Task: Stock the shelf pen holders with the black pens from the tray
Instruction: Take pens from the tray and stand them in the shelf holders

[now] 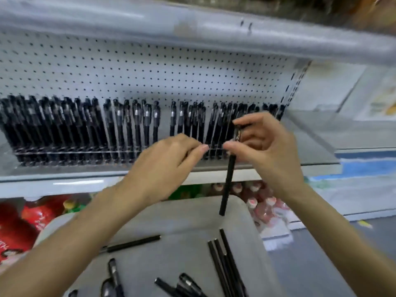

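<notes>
A: Where's the pen [228, 179]?
B: Upright over the tray [192, 211], pinched near its top by the right grip [263, 142], just before the holders [120, 151]. Left grip [169, 159] is blurred; I can't tell whether it holds anything.
A: Risk?
B: A loose pinch could drop it, or it could jam in a full slot.
A: Around?
B: Shelf [64, 176], with pegboard [150, 71] behind.

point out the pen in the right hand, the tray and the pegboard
held pen [227, 183], head view, lower barrel
tray [182, 260], head view, bare floor
pegboard [150, 71], head view, middle of panel
</notes>
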A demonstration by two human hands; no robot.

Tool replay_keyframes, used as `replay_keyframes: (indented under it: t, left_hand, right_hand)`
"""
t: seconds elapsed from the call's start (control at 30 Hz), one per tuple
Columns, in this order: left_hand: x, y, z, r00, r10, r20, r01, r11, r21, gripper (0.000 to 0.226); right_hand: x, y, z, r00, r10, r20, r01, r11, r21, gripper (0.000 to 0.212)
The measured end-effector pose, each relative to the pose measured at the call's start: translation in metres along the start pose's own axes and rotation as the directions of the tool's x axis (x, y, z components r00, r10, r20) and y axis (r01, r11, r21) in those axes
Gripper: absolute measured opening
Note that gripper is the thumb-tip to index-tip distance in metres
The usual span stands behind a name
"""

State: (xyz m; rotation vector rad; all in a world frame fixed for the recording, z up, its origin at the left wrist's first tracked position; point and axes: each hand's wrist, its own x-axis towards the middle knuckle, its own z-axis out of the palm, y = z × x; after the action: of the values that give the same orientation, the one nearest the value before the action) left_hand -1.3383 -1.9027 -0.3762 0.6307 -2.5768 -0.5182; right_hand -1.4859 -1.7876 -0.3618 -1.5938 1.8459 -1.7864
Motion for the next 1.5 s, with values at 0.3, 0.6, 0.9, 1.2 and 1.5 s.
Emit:
replay_keyframes:
  t: [0.3,0.6,0.9,1.2,1.5]
  left_hand:
    - [0.044,0.034,0.061,0.977,0.118,0.180,-0.146,0.978,0.152,0.064]
    - [0.044,0.018,0.082,0.991,0.052,0.127,-0.073,0.984,0.163,0.080]
    - [0.045,0.012,0.088,0.994,0.068,0.084,-0.077,0.990,0.119,0.071]
    - [0.045,0.009,0.092,0.996,0.072,0.056,-0.078,0.990,0.114,0.067]
    - [0.045,0.009,0.091,0.996,0.081,0.044,-0.085,0.991,0.100,0.069]
  right_hand:
    - [0.049,0.057,-0.124,0.899,-0.241,-0.366,0.144,0.951,-0.272,0.039]
    - [0.070,0.111,-0.127,0.859,-0.260,-0.440,0.157,0.954,-0.257,0.039]
    - [0.082,0.135,-0.120,0.969,-0.124,-0.215,0.065,0.963,-0.263,0.038]
    - [0.086,0.142,-0.122,0.987,-0.151,-0.052,0.124,0.929,-0.348,0.046]
    - [0.084,0.148,-0.123,0.970,-0.228,0.085,0.240,0.841,-0.485,0.049]
